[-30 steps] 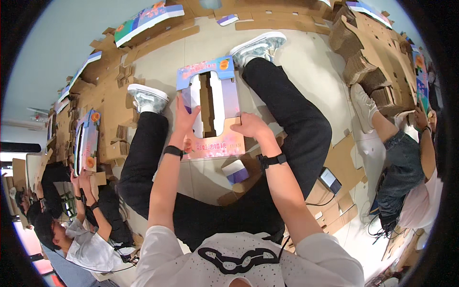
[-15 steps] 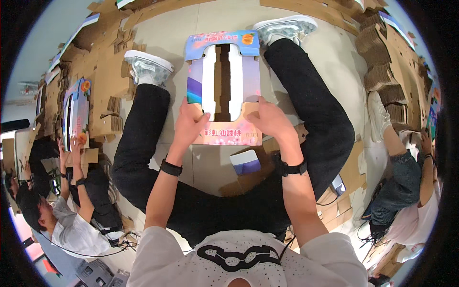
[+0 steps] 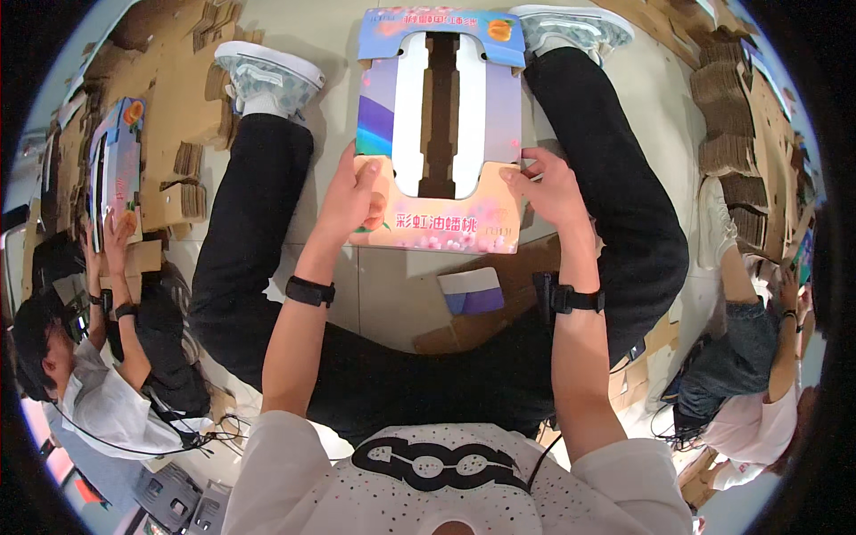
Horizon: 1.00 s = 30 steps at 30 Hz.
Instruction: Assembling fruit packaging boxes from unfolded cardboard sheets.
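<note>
A colourful printed cardboard fruit box (image 3: 446, 234) lies between my legs, with a long opening between white inner flaps (image 3: 410, 116) along its middle. Brown cardboard shows through that opening. My left hand (image 3: 357, 192) is closed on the near left corner, its thumb on the orange panel and its fingers along the side. At the near right corner my right hand (image 3: 551, 189) pinches the edge, thumb on top and fingers bent at the side. Parts of the fingers on both hands are hidden by the box edges.
A small white and purple card piece (image 3: 473, 291) lies on brown cardboard near my lap. Stacked flat cardboard (image 3: 731, 116) stands at right, more (image 3: 183, 203) at left. A co-worker (image 3: 98, 366) at left handles a similar box (image 3: 118, 169); another person (image 3: 749, 357) sits at right.
The box and both my hands appear higher in the picture and slightly to the right, and the whole view has shifted. My right fingers are more bent at the box's edge.
</note>
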{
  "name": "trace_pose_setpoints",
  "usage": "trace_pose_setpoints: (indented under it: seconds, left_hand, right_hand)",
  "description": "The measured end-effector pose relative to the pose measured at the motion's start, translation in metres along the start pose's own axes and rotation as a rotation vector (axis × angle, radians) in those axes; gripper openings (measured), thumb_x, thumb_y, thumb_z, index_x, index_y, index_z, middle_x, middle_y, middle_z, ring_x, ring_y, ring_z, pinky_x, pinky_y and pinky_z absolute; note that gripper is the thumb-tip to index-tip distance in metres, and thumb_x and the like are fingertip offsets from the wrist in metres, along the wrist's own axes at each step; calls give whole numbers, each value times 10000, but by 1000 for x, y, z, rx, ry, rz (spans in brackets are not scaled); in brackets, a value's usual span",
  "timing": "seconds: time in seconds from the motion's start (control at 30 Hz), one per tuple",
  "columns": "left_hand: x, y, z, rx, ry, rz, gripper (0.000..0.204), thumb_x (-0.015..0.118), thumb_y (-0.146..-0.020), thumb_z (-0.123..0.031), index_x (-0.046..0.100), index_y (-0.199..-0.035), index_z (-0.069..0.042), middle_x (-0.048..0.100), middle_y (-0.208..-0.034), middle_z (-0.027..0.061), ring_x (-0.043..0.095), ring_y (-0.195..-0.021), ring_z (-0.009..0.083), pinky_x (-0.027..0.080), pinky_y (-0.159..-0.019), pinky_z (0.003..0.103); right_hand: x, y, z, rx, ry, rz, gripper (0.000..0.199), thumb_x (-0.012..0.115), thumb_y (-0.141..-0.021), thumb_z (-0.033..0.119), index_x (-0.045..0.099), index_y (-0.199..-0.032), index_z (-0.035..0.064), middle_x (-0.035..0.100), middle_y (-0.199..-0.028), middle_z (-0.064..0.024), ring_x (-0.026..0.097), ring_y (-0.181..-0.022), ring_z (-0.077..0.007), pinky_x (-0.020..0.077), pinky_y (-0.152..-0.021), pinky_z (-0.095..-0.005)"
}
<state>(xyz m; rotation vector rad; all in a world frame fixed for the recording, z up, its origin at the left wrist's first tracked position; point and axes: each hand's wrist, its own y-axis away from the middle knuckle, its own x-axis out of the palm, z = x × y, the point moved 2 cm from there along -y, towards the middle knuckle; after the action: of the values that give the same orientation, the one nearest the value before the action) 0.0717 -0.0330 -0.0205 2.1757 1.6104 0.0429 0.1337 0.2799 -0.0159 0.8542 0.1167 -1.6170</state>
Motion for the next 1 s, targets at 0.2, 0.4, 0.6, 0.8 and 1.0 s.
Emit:
trace_pose_setpoints:
  seconds: [0.2,0.4,0.6,0.8,1.0]
  left_hand:
    - [0,-6,0,-119,90,22,444,515,-1021,-227,448,-1385,18,603,-1123,91,558,-1035,164,448,-949,308]
    - [-14,-4,-4,30,98,19,522,536,-1006,-274,452,-1383,77,608,-1188,141,574,-1072,184,447,-963,306]
    - [-10,35,-64,-47,-143,8,668,574,-978,-312,344,-1442,110,503,-1380,263,561,-1214,236,425,-1030,348]
    - [2,14,-8,342,-624,-1,708,554,-973,-254,229,-1486,109,224,-1537,360,268,-1449,422,250,-1179,414]
    - [15,12,2,363,-629,-138,757,587,-939,-230,198,-1462,156,265,-1489,400,305,-1395,495,304,-1142,456]
  right_hand:
    - [5,1,4,54,-67,23,666,774,-791,393,597,-1234,-71,713,-912,-185,710,-842,-274,541,-752,-364]
    - [27,10,8,-127,-5,-81,761,737,-816,382,466,-1340,-98,632,-1167,-255,629,-1095,-350,493,-911,-416]
    - [19,9,27,-303,-20,-325,591,667,-886,208,435,-1355,-66,551,-1279,-270,567,-1182,-379,475,-953,-403]
    - [12,12,29,-272,116,-137,287,670,-858,109,644,-1118,-11,693,-914,-170,685,-832,-255,529,-753,-351]
    - [14,9,30,-202,76,-201,303,699,-837,122,650,-1102,-18,692,-854,-156,674,-747,-233,516,-698,-322]
